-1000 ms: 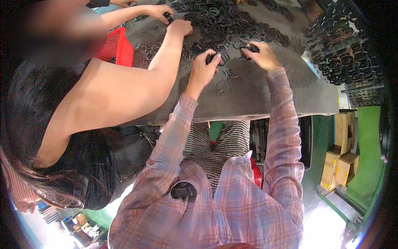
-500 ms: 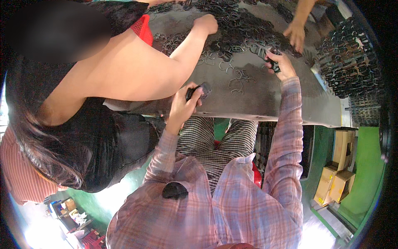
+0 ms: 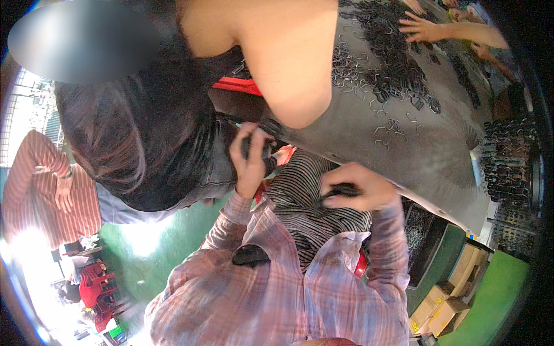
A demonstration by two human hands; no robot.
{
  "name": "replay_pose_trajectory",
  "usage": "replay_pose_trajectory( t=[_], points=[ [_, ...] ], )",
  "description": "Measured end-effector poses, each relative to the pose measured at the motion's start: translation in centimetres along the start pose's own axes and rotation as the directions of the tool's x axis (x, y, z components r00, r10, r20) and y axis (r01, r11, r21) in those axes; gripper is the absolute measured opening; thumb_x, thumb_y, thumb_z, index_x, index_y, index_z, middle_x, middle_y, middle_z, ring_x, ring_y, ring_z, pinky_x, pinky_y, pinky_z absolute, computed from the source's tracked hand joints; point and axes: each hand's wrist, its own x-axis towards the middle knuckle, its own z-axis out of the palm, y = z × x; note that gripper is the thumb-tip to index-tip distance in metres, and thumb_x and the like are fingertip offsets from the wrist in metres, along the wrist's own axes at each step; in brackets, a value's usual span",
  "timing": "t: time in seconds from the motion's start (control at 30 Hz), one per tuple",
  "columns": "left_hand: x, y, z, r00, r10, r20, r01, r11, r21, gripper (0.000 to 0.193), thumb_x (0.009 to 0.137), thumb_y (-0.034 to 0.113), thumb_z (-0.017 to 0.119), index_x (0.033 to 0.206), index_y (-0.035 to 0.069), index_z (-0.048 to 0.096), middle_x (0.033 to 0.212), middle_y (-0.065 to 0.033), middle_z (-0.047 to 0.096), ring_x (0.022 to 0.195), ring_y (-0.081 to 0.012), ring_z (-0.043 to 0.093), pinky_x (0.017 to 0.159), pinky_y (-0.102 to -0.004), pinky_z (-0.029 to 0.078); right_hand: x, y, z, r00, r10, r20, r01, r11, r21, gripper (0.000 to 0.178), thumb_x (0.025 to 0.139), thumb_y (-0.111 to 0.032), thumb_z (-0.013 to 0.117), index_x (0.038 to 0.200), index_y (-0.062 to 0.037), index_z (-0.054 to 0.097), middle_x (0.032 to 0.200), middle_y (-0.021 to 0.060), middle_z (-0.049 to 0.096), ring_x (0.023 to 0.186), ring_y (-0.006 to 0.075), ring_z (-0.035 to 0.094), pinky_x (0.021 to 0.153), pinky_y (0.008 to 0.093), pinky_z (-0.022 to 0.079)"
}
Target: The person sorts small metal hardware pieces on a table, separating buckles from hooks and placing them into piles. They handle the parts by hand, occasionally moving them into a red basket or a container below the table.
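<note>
My left hand (image 3: 249,164) is closed around a small black piece (image 3: 247,147), beside the table's near edge and close to a co-worker's dark clothing. Over my striped trousers, my right hand (image 3: 366,187) has its fingers curled about several black pieces (image 3: 344,191), blurred by motion; their exact kind cannot be made out. Beyond it, on the grey table (image 3: 340,135), lie loose bent wire hooks (image 3: 390,132) and a heap of black hook-like or buckle-like parts (image 3: 395,69).
At my left a co-worker's bare arm (image 3: 294,63) reaches across the table, above a red basket (image 3: 239,86). Another person's hand (image 3: 421,27) is spread over the parts. Racks of dark pieces (image 3: 508,161) stand at right, cardboard boxes (image 3: 441,311) below, red chairs (image 3: 95,288) lower left.
The view has swung left. My right hand has drawn back from the heap to above my lap, and my left hand has shifted left past the table edge. Both keep black pieces.
</note>
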Motion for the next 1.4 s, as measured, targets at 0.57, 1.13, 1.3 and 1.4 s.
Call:
replay_pose_trajectory(
  t=[0.57,1.13,1.3,1.4],
  points=[
    [15.6,-4.8,2.8,0.935,0.347,0.075,-0.287,0.615,0.734,0.022,0.085,0.015,0.055,0.099,-0.003,0.059,0.095,-0.0184,0.063,0.083,-0.0326,0.059,0.071,-0.0408,0.046,18.5,2.3,0.3,0.289,-0.136,-0.947,-0.060,0.985,-0.160,0.019,0.083,-0.017,0.063,0.080,0.0014,0.057,0.073,0.0072,0.061,0.067,0.0216,0.058,0.063,0.0331,0.046],
    [8.1,-1.5,5.4,0.832,0.437,-0.342,-0.372,0.897,0.241,0.015,0.090,0.013,0.049,0.094,0.000,0.054,0.088,-0.0105,0.054,0.083,-0.0211,0.052,0.079,-0.0364,0.043,24.8,8.3,-4.4,0.622,-0.214,-0.753,-0.438,0.702,-0.561,0.034,0.074,-0.017,0.064,0.105,-0.0033,0.062,0.107,0.0176,0.060,0.102,0.0306,0.057,0.089,0.0426,0.045],
    [1.2,-5.7,5.9,0.976,0.209,-0.060,-0.204,0.975,0.086,0.024,0.092,0.016,0.047,0.105,-0.003,0.054,0.108,-0.0160,0.053,0.102,-0.0248,0.049,0.089,-0.0373,0.039,21.8,9.2,-2.6,0.578,-0.198,-0.792,-0.480,0.703,-0.525,0.032,0.077,-0.019,0.062,0.106,-0.0044,0.061,0.106,0.0163,0.060,0.101,0.0304,0.058,0.090,0.0438,0.045],
    [0.0,-10.6,5.8,0.994,0.111,-0.019,-0.113,0.990,-0.088,0.032,0.094,0.019,0.046,0.114,-0.005,0.052,0.115,-0.0190,0.054,0.108,-0.0289,0.050,0.091,-0.0386,0.039,17.1,9.8,1.3,0.583,-0.203,-0.787,-0.454,0.722,-0.522,0.031,0.079,-0.020,0.061,0.106,-0.0050,0.060,0.105,0.0155,0.061,0.100,0.0303,0.058,0.090,0.0445,0.045]
  ],
)
